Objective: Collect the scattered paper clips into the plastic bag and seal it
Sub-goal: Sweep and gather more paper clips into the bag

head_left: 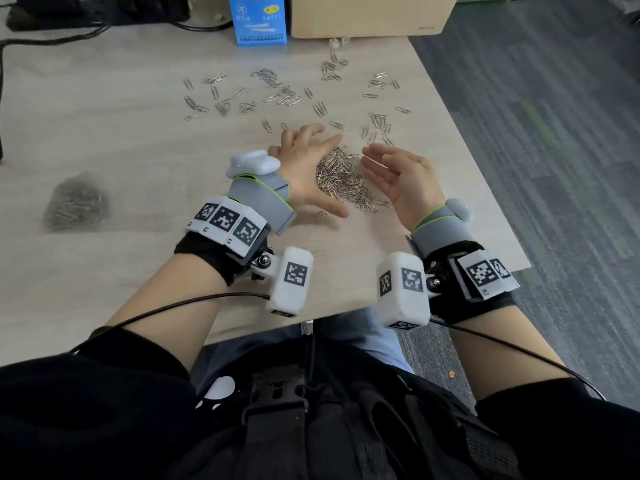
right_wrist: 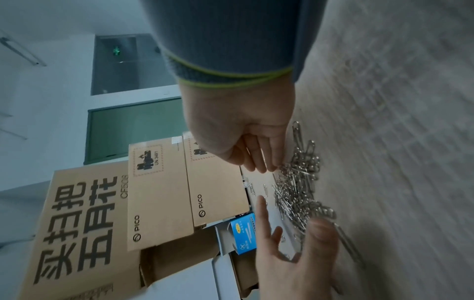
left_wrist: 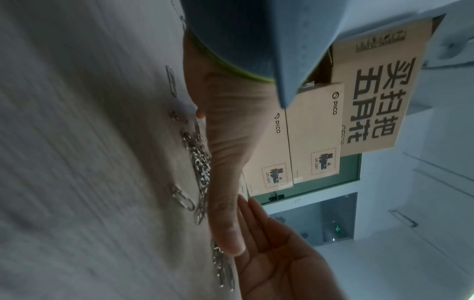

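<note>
A heap of silver paper clips [head_left: 341, 181] lies on the pale wooden table [head_left: 138, 140], cupped between my two hands. My left hand [head_left: 308, 174] stands on its edge left of the heap, fingers spread and straight, palm toward the clips. My right hand [head_left: 391, 174] stands opposite, palm toward the heap, fingers relaxed. Neither hand holds anything. Many loose clips [head_left: 277, 93] lie scattered farther back. A clear plastic bag [head_left: 76, 202] holding clips sits far left. In the left wrist view my left hand [left_wrist: 225, 162] touches the heap [left_wrist: 200, 168]; in the right wrist view my right hand [right_wrist: 243, 140] has its fingertips at the heap [right_wrist: 300, 182].
A blue box [head_left: 258, 20] and a cardboard box [head_left: 370, 15] stand at the table's back edge. Black cables [head_left: 52, 38] run across the back left. The table's right edge [head_left: 485, 174] lies close to my right hand, with grey carpet [head_left: 554, 133] beyond.
</note>
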